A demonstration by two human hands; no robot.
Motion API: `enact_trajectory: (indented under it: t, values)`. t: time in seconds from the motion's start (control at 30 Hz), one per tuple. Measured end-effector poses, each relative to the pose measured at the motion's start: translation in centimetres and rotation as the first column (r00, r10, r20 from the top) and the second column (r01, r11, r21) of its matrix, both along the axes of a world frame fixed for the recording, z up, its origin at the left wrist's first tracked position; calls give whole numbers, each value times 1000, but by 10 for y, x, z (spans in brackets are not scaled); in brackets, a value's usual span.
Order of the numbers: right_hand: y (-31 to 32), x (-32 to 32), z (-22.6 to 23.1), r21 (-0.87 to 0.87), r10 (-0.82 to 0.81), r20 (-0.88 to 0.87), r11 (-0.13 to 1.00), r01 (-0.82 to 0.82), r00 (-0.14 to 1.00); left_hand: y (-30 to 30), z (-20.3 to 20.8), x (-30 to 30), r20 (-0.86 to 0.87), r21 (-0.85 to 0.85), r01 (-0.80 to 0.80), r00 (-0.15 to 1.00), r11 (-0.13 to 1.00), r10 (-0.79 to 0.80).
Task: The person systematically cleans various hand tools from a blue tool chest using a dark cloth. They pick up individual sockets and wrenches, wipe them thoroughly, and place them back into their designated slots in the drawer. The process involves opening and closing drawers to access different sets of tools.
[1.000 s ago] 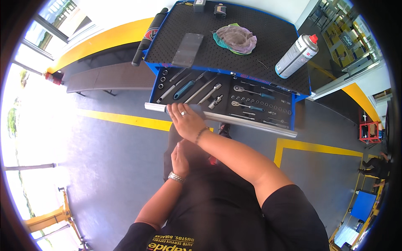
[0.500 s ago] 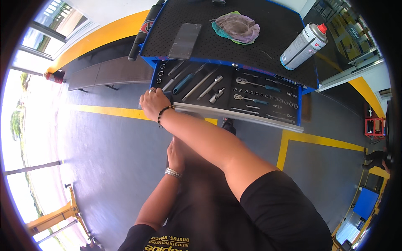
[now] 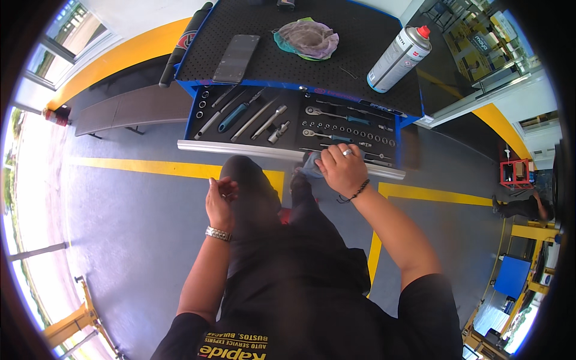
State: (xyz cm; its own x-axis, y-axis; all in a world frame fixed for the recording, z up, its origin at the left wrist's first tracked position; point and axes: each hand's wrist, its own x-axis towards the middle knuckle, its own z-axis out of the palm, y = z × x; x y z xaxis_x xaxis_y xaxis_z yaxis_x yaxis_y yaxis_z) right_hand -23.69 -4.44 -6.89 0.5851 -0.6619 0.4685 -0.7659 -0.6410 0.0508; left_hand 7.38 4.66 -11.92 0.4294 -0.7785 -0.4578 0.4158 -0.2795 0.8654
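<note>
At the silver front edge of a pulled-out tool drawer, my right hand grips a grey-blue cloth pressed to the rail. A ring and a dark beaded bracelet show on that hand. My left hand hovers in front of my leg below the drawer, fingers loosely curled and apart, holding nothing. Inside the drawer's dark foam lie a blue-handled screwdriver, extension bars, a universal joint, two ratchets, the larger ratchet further back, and rows of small sockets.
On the black perforated cabinet top are a dark phone, a crumpled mottled cloth and a red-capped spray can. A bench stands at left. Yellow lines mark the grey floor; another person is at far right.
My right hand has slid with the cloth from the drawer's left end rightward along its front edge. My left hand has moved slightly left and its fingers show more. The view has shifted.
</note>
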Motion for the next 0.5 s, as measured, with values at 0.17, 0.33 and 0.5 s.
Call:
enact_trajectory:
  t: [0.17, 0.33, 0.5]
  values:
    - [21, -108, -6, -69, -126, -72, 990, 121, 989, -18, 1, -1, -148, -42, -30, 989, 999, 23]
    - [40, -188, -11, -78, -324, -13, 943, 322, 946, -29, 4, -7, -242, -48, 60, 968, 997, -70]
    - [82, -205, -77, 375, -818, 367, 566, 734, 443, -61, 10, -46, -212, -170, 164, 957, 972, -198]
